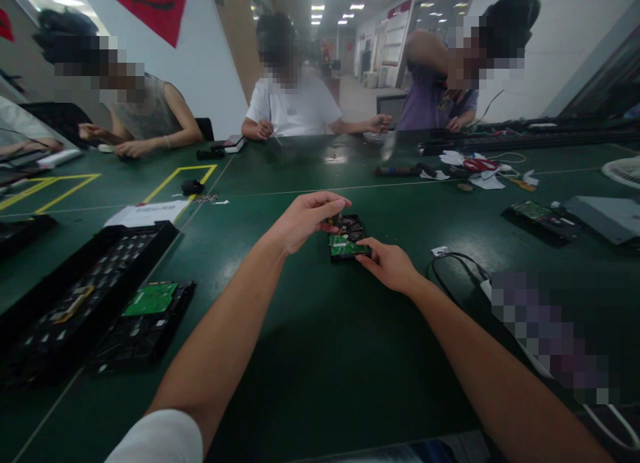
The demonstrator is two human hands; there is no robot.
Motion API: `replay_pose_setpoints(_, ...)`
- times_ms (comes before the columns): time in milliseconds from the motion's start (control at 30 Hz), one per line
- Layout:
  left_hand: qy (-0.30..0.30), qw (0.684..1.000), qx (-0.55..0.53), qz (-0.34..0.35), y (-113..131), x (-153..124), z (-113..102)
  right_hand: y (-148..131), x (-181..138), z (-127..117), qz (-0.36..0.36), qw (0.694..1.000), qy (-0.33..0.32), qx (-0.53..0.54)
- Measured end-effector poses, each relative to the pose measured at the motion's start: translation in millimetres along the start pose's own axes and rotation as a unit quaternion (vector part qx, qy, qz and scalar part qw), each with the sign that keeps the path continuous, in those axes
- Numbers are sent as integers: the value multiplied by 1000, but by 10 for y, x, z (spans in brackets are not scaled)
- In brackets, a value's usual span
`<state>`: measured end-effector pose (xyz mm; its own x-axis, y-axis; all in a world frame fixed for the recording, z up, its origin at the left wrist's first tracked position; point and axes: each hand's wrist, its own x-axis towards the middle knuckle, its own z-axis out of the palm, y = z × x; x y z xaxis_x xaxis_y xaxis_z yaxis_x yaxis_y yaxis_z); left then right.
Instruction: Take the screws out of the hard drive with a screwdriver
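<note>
A hard drive (353, 228) with a green circuit board (344, 245) lies on the table in front of me, board side up. My right hand (389, 264) grips its near right edge between thumb and fingers. Above the drive's far left part, my left hand (313, 221) has its fingers pinched around a small dark-and-yellow tool (334, 219). Fingers cover most of this tool, and I cannot tell whether its tip touches the drive.
On the left lie a long black tray (75, 296) and another drive (145, 319). A drive (543, 221), a grey metal box (607, 217) and a cable (453, 255) are on the right. Several people sit across the green table (280, 176), near a dark-handled tool (400, 171).
</note>
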<state>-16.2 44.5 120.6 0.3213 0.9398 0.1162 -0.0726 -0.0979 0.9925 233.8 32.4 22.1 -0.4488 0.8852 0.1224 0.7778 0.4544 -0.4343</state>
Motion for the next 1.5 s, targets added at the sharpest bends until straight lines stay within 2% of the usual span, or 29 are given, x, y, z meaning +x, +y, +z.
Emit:
replay_pose_setpoints(133, -3, 999, -31, -21, 11, 0, 52, -4, 2, 1, 0, 1000, 0, -1)
replay_pose_setpoints(267, 28, 997, -63, -38, 21, 6, 110, -1, 3, 4, -1, 1000, 2, 1)
replay_pose_setpoints(633, 23, 999, -31, -9, 29, 10, 59, -23, 5, -3, 11, 1000, 2, -9)
replay_pose_setpoints(933, 34, 997, -74, -17, -21, 39, 49, -17, 0, 3, 8, 1000, -3, 0)
replay_pose_setpoints(1267, 17, 999, -27, -3, -17, 20, 85, -19, -3, 2, 2, 1000, 0, 0)
replay_pose_setpoints(1500, 27, 1000, 15, 2, 2, 10, 56, -12, -2, 7, 9, 1000, -3, -3)
